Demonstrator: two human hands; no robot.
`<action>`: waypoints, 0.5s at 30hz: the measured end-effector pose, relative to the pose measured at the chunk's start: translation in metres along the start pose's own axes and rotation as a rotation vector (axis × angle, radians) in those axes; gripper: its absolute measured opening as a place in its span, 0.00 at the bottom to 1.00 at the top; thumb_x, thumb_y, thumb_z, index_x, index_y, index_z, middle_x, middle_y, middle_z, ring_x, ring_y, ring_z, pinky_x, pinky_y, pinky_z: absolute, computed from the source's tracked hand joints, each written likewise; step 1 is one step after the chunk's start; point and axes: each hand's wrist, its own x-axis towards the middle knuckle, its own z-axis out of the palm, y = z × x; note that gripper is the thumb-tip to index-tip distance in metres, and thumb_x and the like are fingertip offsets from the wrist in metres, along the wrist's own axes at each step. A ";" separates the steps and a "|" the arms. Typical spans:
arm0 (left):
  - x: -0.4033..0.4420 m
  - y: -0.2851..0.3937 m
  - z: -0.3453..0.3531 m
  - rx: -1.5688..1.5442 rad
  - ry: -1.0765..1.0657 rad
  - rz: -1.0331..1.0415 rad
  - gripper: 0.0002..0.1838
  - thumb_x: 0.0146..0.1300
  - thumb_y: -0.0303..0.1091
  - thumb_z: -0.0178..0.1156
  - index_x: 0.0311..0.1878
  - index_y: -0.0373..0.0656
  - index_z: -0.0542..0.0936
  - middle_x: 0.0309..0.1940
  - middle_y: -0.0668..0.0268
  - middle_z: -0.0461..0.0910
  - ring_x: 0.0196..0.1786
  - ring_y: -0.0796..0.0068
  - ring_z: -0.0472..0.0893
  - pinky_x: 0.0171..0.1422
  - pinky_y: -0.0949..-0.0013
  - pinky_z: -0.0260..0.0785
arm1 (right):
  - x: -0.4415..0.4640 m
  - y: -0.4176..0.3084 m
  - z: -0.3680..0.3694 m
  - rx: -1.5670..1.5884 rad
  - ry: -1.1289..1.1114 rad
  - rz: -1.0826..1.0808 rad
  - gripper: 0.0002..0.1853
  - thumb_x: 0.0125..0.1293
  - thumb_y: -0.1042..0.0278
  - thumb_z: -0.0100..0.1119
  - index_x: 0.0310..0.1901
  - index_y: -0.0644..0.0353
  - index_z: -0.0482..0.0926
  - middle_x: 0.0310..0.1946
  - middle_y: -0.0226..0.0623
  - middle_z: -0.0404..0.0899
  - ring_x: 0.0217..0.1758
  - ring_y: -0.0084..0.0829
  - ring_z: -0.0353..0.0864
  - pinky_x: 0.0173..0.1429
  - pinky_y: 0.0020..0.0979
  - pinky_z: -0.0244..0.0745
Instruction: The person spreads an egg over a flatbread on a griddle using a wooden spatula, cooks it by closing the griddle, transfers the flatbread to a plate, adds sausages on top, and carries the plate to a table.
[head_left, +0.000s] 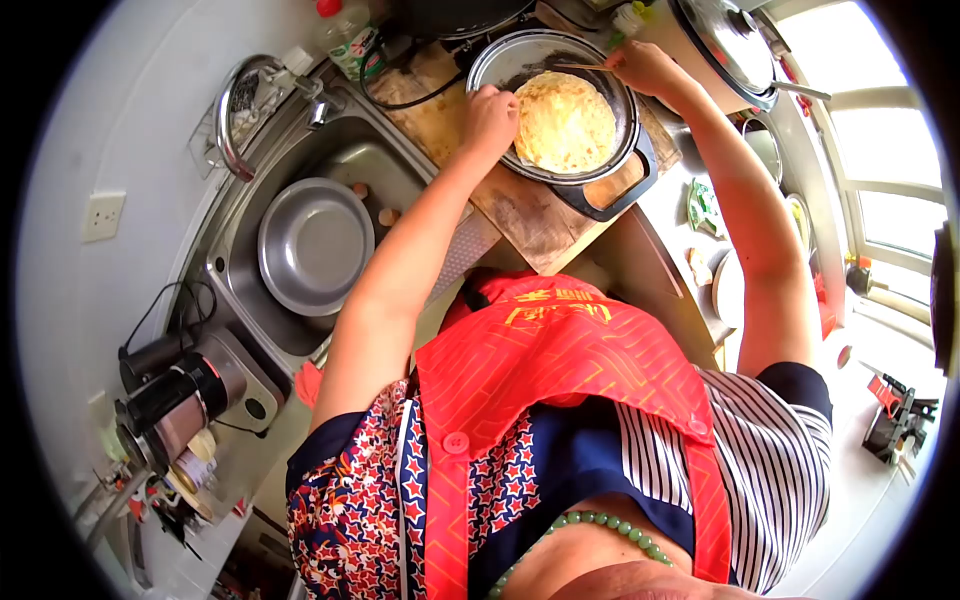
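"What's in the pan?"

"A round, golden flatbread (pixel 565 122). It lies flat inside the round pan (pixel 482 72), which has a pale metal rim and a black loop handle (pixel 648 165) on the side nearest the person."

"And the left-hand grip (pixel 492 122)?"

"At the pan's left side, over the rim, with the fingers curled and their tips right by the flatbread's edge. I can't tell whether they pinch the bread or only rest there."

"The right-hand grip (pixel 640 70)?"

"Clenched on a thin stick (pixel 582 67), much like a chopstick. The stick points leftward over the pan, just beyond the flatbread's far edge."

"What's underneath?"

"A stained wooden board (pixel 530 215). The pan sits on it, and one corner juts towards the red apron (pixel 570 345)."

"Anything to the left?"

"The sink (pixel 360 160), with a grey metal basin (pixel 316 247) in it and a curved tap (pixel 226 140) alongside. A red-capped bottle (pixel 352 45) stands near the board's far end."

"And to the right?"

"A lidded cooker (pixel 720 55) beyond the right-hand grip, and a green-and-white packet (pixel 703 205) on the desk (pixel 668 203)."
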 end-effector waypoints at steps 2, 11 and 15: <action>0.023 0.003 0.009 0.107 0.034 -0.017 0.04 0.55 0.35 0.64 0.34 0.49 0.83 0.39 0.66 0.79 0.47 0.62 0.77 0.53 0.55 0.68 | -0.016 0.004 0.007 0.079 0.109 0.024 0.13 0.60 0.65 0.52 0.43 0.50 0.84 0.37 0.42 0.84 0.43 0.45 0.83 0.50 0.42 0.77; 0.071 0.013 0.053 0.311 -0.071 -0.139 0.09 0.59 0.38 0.61 0.41 0.49 0.84 0.48 0.67 0.75 0.59 0.62 0.69 0.62 0.49 0.56 | -0.063 0.027 0.023 0.302 0.222 0.105 0.14 0.62 0.65 0.52 0.47 0.51 0.83 0.36 0.46 0.83 0.41 0.44 0.83 0.48 0.40 0.77; 0.073 0.015 0.057 0.293 -0.076 -0.195 0.05 0.56 0.34 0.63 0.36 0.51 0.84 0.44 0.68 0.76 0.56 0.64 0.70 0.60 0.51 0.55 | -0.065 0.044 0.035 0.374 0.281 0.063 0.13 0.62 0.66 0.53 0.46 0.53 0.83 0.29 0.48 0.82 0.35 0.46 0.83 0.43 0.41 0.77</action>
